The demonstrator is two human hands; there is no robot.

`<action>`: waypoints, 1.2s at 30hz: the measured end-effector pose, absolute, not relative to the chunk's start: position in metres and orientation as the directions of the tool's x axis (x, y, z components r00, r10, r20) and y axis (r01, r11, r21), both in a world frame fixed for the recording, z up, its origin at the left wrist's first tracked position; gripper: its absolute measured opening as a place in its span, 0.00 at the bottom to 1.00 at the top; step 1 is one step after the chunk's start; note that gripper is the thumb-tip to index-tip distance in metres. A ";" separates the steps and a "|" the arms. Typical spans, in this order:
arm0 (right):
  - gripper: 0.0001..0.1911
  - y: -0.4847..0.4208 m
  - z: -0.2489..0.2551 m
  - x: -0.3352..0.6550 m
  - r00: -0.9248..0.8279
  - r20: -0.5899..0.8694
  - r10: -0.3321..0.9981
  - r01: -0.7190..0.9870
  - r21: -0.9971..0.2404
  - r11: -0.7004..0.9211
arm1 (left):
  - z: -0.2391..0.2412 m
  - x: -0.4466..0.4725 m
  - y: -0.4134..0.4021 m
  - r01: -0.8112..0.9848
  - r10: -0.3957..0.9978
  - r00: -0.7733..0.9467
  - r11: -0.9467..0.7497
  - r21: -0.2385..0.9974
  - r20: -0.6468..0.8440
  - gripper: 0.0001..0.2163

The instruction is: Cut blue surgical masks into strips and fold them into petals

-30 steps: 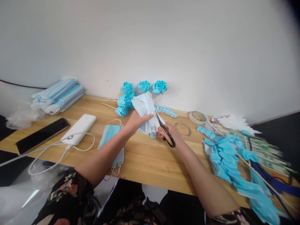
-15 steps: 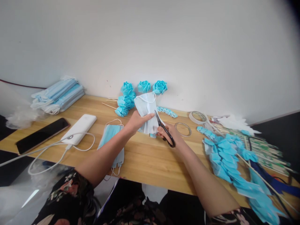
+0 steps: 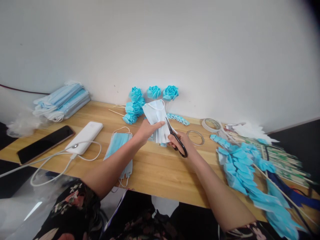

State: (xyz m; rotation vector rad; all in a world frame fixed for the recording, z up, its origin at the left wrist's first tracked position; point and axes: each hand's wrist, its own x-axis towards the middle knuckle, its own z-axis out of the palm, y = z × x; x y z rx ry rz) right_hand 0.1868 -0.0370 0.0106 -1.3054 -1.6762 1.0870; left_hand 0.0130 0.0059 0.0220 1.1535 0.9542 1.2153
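Observation:
Pinched in my left hand (image 3: 147,130) is a pale blue face mask (image 3: 155,113), held up over the middle of the table with an ear loop at its top. Black-handled scissors (image 3: 180,146) are in my right hand (image 3: 184,142), their blades along the mask's right side. How far the blades are apart I cannot make out. Beneath my left forearm lies another face mask (image 3: 117,143), flat on the wood. Behind the held mask are several blue mask-fabric flowers (image 3: 171,92), some on thin sticks, and a curled blue strip (image 3: 178,118).
A stack of masks (image 3: 63,100) sits at the back left, near a phone (image 3: 45,144) and a white power bank (image 3: 85,138) with a cable. To the right are tape rolls (image 3: 211,125), a thin ring (image 3: 195,137), strung blue petals (image 3: 237,166) and wrapped sticks (image 3: 285,163).
The held mask has shifted very slightly left at its top, and the scissors have tilted slightly. Both hands stay almost in place; everything else lies as before.

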 end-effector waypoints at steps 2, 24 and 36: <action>0.22 -0.037 0.010 0.187 -0.202 0.045 0.978 0.349 -0.930 0.115 | 0.022 0.013 0.006 -0.190 0.990 0.131 -0.020 0.982 0.046 0.20; 0.24 -0.036 0.009 0.187 -0.162 0.043 0.986 0.409 -0.906 0.107 | 0.016 0.014 0.009 -0.287 0.981 0.172 -0.036 0.957 0.088 0.20; 0.24 -0.038 0.011 0.186 -0.155 0.037 0.987 0.424 -0.900 0.100 | 0.014 0.014 0.010 -0.286 0.980 0.182 -0.027 0.958 0.082 0.21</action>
